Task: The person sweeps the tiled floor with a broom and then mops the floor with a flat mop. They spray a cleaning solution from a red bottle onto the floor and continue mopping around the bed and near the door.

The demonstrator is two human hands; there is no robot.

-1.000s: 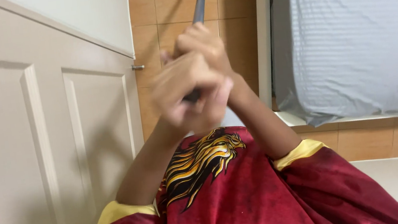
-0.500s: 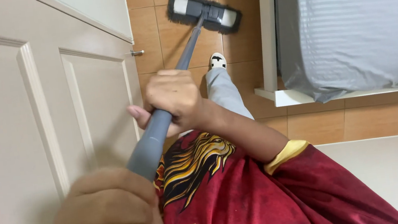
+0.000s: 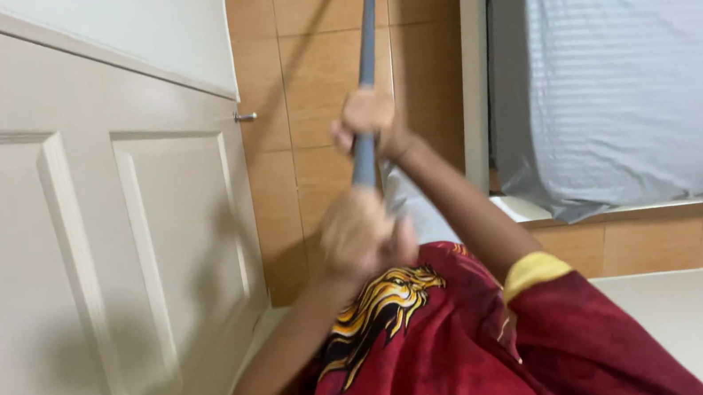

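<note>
Head view: both hands on grey pole (image 3: 365,53) running up out of frame over tan tiled floor (image 3: 315,86). Right hand (image 3: 370,119) higher, fingers clamped round pole; left hand (image 3: 363,239) lower, blurred, fingers wrapped on pole end. White panelled door (image 3: 82,257) left, grey-sheeted bed (image 3: 648,63) right, maroon shirt (image 3: 442,356) below

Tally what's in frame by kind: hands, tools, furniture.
Hands: 2, the left hand low on the pole and the right hand higher up
Tools: 1, a grey mop pole, head out of view
Doors: 1, a cream panelled door
Beds: 1, a bed with a grey sheet
Total: 5
</note>
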